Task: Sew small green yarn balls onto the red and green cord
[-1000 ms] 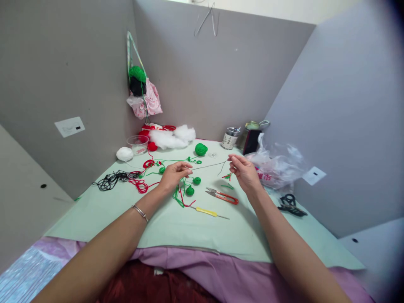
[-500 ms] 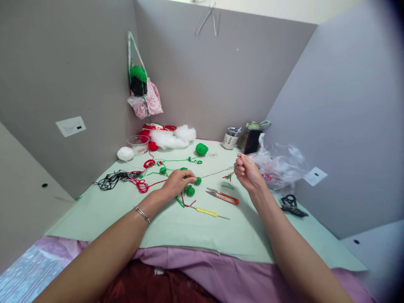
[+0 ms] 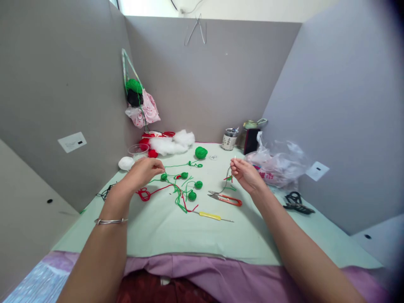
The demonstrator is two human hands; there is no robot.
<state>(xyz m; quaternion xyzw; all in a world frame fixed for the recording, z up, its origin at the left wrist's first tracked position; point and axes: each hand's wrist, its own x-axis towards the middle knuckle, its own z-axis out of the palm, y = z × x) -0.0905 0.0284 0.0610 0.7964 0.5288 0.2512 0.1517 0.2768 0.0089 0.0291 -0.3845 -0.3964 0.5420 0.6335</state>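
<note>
My left hand (image 3: 147,170) hovers over the left part of the table, its fingers pinched near a small green ball (image 3: 163,177); whatever it grips is too small to make out. On the right, my right hand (image 3: 244,170) is raised with thumb and fingertips closed on a dark thread (image 3: 227,173) that hangs toward the snips (image 3: 224,198). A small pale tip shows above those fingers. More small green balls (image 3: 198,184) lie between the hands, among green and red yarn ends. In front of them lies a yellow-handled hook (image 3: 210,216).
White stuffing (image 3: 172,144), a clear tub (image 3: 138,150) and a white ball (image 3: 126,163) are at the back left. A larger green ball (image 3: 201,152), a tin (image 3: 229,139), a plastic bag (image 3: 277,166) and a black clip (image 3: 298,203) stand or lie farther back and right.
My left hand has moved left, away from the green balls and the thread. The thread, stretched between both hands before, now hangs from my right hand. The view has shifted slightly.
</note>
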